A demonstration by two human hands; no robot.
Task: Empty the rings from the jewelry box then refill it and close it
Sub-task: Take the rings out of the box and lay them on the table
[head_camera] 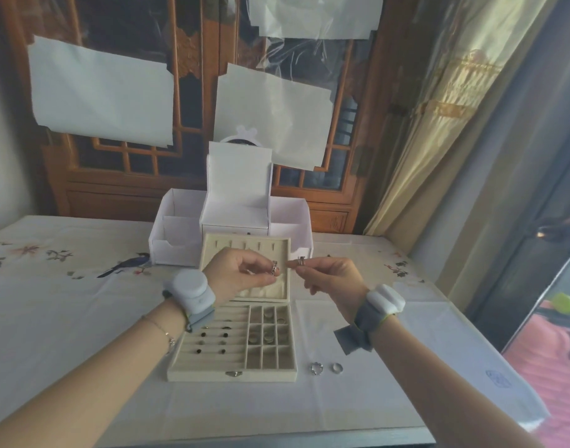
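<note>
Both my forearms reach in from the bottom edge, each with a white wrist device strapped on. Beyond them sits the jewelry box [233, 342], its lid [244, 270] standing upright at the back. My left hand [241, 274] pinches a ring [274, 267] between thumb and fingertips, and my right hand [328, 276] pinches another ring [301, 261] the same way; both rings hang in the air in front of the lid, above the box's far edge, close to each other but apart.

Judging by the layout, I am partway through emptying. Two rings [316, 368] lie on the tablecloth [83, 318] just beside the box's front right corner, already out. Several rings stay seated in the slotted rows on the left half, and round pieces sit in some of the square compartments on the right, though I cannot tell whether those are rings. So most of the emptying, the whole refilling and the closing remain to be done.

A white paper organizer [180, 234] stands behind the box.
</note>
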